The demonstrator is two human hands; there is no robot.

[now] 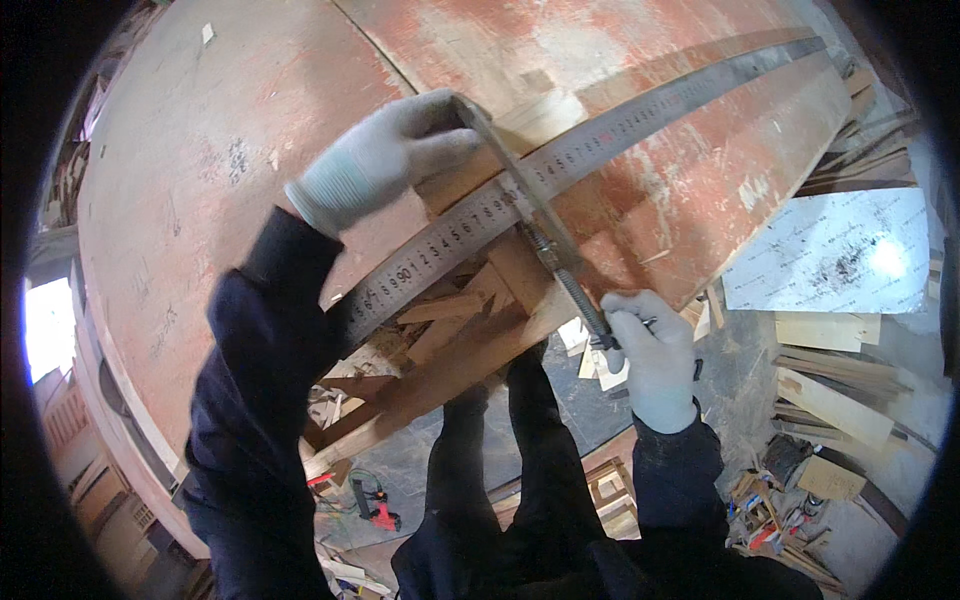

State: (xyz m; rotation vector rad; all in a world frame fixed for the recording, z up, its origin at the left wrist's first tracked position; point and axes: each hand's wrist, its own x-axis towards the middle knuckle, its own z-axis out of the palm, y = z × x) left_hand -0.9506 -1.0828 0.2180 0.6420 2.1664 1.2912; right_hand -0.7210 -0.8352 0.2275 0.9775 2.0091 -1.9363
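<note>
1. Over the board edge, left hand (385, 150), gloved, lay palm-down with fingers curled over the top end of a clamp (540, 225) and a wood block (500, 140); grip closed on the clamp's bar end.
2. Right hand (655, 355), also gloved, was wrapped tight around the clamp's handle end below the board edge, forearm coming up from the lower edge.
3. Clamp ran diagonally between the two hands, crossing over a long steel ruler (560, 165); its screw thread showed just above the right hand.
4. Ruler lay flat on a red-stained board (640, 90), slanting from upper right to lower left, held under the clamp.
5. Board rested on a wood frame (450, 350) of crossed battens; a second, paler panel (170, 180) lay to the left.
6. Floor below was grey and littered with offcuts (830, 385); a red-black tool (375, 505) lay near the feet, and a white sheet (830, 250) was at right.
7. Count: two hands, two gloves, one clamp, one ruler, one white sheet; offcuts too many to count.
</note>
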